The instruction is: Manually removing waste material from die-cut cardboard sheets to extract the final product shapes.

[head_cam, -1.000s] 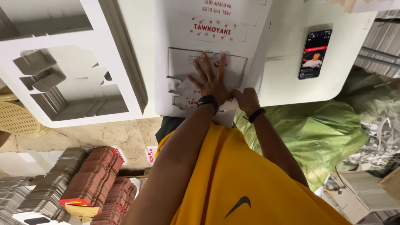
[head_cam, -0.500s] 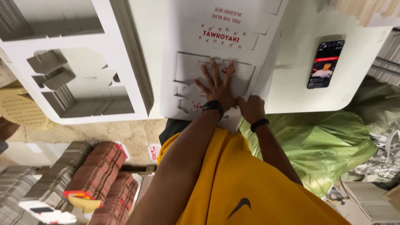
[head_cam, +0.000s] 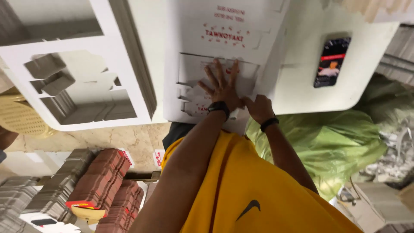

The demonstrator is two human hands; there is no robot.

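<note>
Two hands on a flat white cardboard sheet (head_cam: 224,51) lying on the white counter (head_cam: 297,90). Left hand (head_cam: 222,88) pressed flat, fingers spread apart. Right hand (head_cam: 258,108) curled at the sheet's near edge; grip unclear. Phone (head_cam: 331,61) lies to the right.

The person wears a bright yellow short-sleeved shirt (head_cam: 258,190) — plain fabric with one small black curved mark on the chest, and dark trousers (head_cam: 179,131) show just beyond its hem. Both forearms are bare from the sleeves down. On the wrist of the left hand (head_cam: 222,88) sits a black watch (head_cam: 219,106) with a wide dark strap, and on the wrist of the right hand (head_cam: 258,108) a thinner black band (head_cam: 269,123) — no rings or gloves show on the fingers.
</note>
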